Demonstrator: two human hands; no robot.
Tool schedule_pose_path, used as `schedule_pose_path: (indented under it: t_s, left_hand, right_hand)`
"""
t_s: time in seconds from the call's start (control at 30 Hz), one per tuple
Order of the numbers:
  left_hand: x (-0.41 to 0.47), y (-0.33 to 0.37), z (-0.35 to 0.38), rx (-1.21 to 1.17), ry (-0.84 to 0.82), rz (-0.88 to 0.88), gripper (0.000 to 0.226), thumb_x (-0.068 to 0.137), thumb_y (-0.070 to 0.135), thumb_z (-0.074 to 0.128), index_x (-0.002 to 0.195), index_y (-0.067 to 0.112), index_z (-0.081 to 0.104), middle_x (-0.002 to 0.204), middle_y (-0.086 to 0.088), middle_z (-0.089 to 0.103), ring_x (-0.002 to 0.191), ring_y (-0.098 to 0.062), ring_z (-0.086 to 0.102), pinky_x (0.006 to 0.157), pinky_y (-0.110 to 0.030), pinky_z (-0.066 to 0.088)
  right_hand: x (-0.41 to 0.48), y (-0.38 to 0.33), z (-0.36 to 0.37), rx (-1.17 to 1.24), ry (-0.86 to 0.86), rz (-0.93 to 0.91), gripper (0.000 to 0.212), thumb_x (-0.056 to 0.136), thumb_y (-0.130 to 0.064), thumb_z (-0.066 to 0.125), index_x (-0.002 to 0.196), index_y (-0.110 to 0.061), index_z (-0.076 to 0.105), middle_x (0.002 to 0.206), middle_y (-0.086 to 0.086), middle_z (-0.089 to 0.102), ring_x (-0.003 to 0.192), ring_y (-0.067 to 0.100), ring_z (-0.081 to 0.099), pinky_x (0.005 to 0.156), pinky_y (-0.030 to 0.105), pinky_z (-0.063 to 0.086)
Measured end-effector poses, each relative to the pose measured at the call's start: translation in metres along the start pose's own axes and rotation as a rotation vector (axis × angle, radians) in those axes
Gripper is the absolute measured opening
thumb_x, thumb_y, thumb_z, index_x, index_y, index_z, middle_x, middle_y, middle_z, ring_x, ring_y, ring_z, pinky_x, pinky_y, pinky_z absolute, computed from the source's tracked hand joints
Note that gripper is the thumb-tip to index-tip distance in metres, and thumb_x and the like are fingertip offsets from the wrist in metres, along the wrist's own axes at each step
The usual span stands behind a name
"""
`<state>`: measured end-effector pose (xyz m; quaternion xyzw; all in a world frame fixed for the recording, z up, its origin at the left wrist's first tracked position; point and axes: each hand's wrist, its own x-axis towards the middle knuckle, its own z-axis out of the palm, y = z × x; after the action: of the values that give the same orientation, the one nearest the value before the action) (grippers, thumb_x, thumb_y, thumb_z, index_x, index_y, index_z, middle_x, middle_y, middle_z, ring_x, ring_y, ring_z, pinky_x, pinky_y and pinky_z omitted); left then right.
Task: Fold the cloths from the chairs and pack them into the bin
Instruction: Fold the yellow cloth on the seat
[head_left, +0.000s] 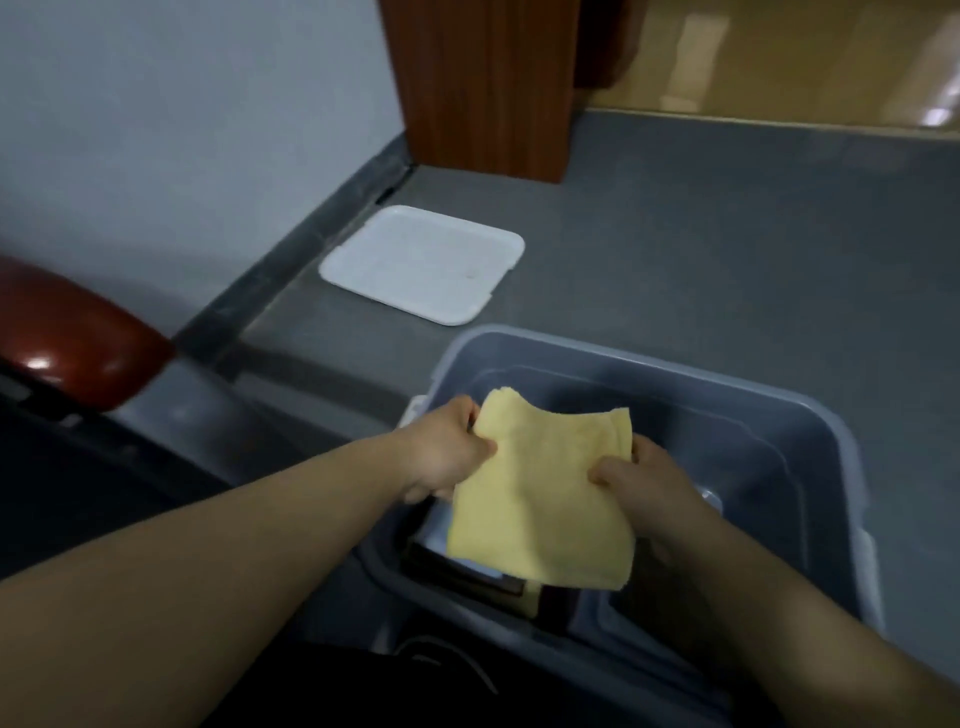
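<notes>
A folded yellow cloth (545, 499) hangs over the open blue-grey plastic bin (810, 447) on the floor. My left hand (447, 452) pinches the cloth's left edge and my right hand (649, 483) grips its right edge, thumb on top. Under the cloth, inside the bin's near left part, lie other folded cloths (467, 571): a pale blue one on top of a dark one, mostly hidden. The far right part of the bin shows bare bottom.
The bin's white lid (421, 262) lies flat on the grey floor near the wall's dark skirting. A chair with a red-brown padded armrest (72, 338) stands at the left. A wooden cabinet or door frame (488, 83) rises behind the lid.
</notes>
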<state>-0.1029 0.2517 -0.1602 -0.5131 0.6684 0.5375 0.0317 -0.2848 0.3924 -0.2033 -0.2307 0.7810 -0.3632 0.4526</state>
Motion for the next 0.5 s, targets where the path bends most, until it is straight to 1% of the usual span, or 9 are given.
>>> schedule_pose_path:
  t_s: [0.07, 0.13, 0.2, 0.27, 0.3, 0.33, 0.4, 0.43, 0.5]
  left_hand:
    - [0.016, 0.005, 0.035, -0.041, -0.110, -0.011, 0.014, 0.098, 0.017, 0.053, 0.111, 0.017, 0.047, 0.107, -0.006, 0.061, 0.088, -0.020, 0.064, 0.064, -0.035, 0.059]
    - [0.025, 0.011, 0.068, -0.060, -0.179, -0.023, 0.022, 0.096, 0.016, 0.054, 0.117, 0.017, 0.048, 0.116, -0.009, 0.061, 0.101, -0.025, 0.066, 0.078, -0.046, 0.062]
    - [0.030, 0.017, 0.097, -0.007, -0.185, 0.002, 0.022, 0.093, 0.018, 0.055, 0.113, 0.019, 0.048, 0.114, -0.012, 0.060, 0.100, -0.029, 0.064, 0.087, -0.056, 0.059]
    - [0.032, 0.017, 0.117, 0.020, -0.194, 0.000, 0.021, 0.092, 0.015, 0.057, 0.109, 0.019, 0.045, 0.103, -0.014, 0.058, 0.089, -0.026, 0.058, 0.082, -0.052, 0.060]
    - [0.033, 0.015, 0.120, 0.073, -0.198, -0.001, 0.023, 0.094, 0.012, 0.058, 0.111, 0.016, 0.044, 0.100, -0.014, 0.057, 0.088, -0.023, 0.056, 0.079, -0.046, 0.059]
    - [0.031, 0.014, 0.118, 0.140, -0.193, 0.007, 0.025, 0.095, 0.009, 0.057, 0.116, 0.012, 0.043, 0.100, -0.014, 0.056, 0.086, -0.021, 0.054, 0.076, -0.041, 0.057]
    - [0.029, 0.008, 0.098, 0.211, -0.142, 0.040, 0.033, 0.093, 0.005, 0.057, 0.123, 0.009, 0.042, 0.101, -0.020, 0.059, 0.081, -0.021, 0.055, 0.066, -0.036, 0.053]
    - [0.024, 0.006, 0.083, 0.220, -0.108, 0.044, 0.035, 0.092, 0.007, 0.059, 0.122, 0.012, 0.043, 0.105, -0.022, 0.062, 0.081, -0.023, 0.057, 0.064, -0.035, 0.051]
    - [0.008, 0.003, 0.048, 0.265, -0.031, 0.072, 0.032, 0.090, 0.016, 0.064, 0.115, 0.019, 0.044, 0.107, -0.017, 0.066, 0.086, -0.027, 0.065, 0.070, -0.038, 0.054]
  right_hand:
    - [-0.002, 0.022, -0.026, -0.030, 0.056, 0.060, 0.019, 0.093, -0.015, 0.060, 0.109, -0.025, 0.056, 0.107, -0.002, 0.064, 0.098, 0.020, 0.061, 0.087, 0.042, 0.054]
    - [-0.005, 0.044, -0.049, -0.052, 0.108, 0.133, 0.021, 0.091, -0.015, 0.061, 0.111, -0.020, 0.059, 0.110, 0.005, 0.066, 0.100, 0.026, 0.063, 0.094, 0.049, 0.055]
    - [-0.010, 0.064, -0.070, -0.135, 0.173, 0.212, 0.034, 0.086, -0.019, 0.065, 0.118, -0.011, 0.057, 0.106, 0.008, 0.065, 0.094, 0.027, 0.065, 0.085, 0.044, 0.057]
    - [-0.015, 0.078, -0.087, -0.266, 0.184, 0.280, 0.051, 0.082, -0.025, 0.068, 0.124, -0.003, 0.049, 0.098, 0.008, 0.063, 0.083, 0.024, 0.064, 0.066, 0.033, 0.053]
    - [-0.019, 0.078, -0.092, -0.331, 0.179, 0.304, 0.054, 0.083, -0.026, 0.068, 0.125, -0.004, 0.043, 0.099, 0.007, 0.061, 0.083, 0.023, 0.064, 0.063, 0.032, 0.050]
    - [-0.021, 0.078, -0.096, -0.419, 0.184, 0.317, 0.055, 0.085, -0.027, 0.068, 0.127, -0.006, 0.040, 0.105, 0.008, 0.060, 0.088, 0.024, 0.064, 0.066, 0.033, 0.051]
    - [-0.021, 0.071, -0.092, -0.610, 0.194, 0.270, 0.057, 0.086, -0.032, 0.067, 0.133, -0.012, 0.041, 0.127, 0.010, 0.055, 0.109, 0.030, 0.061, 0.080, 0.036, 0.051]
    - [-0.019, 0.063, -0.085, -0.644, 0.183, 0.201, 0.056, 0.087, -0.034, 0.067, 0.133, -0.014, 0.043, 0.133, 0.010, 0.052, 0.114, 0.031, 0.058, 0.083, 0.036, 0.050]
    - [-0.014, 0.044, -0.062, -0.611, 0.113, 0.008, 0.048, 0.088, -0.034, 0.068, 0.127, -0.017, 0.049, 0.134, 0.008, 0.052, 0.111, 0.028, 0.057, 0.085, 0.035, 0.048]
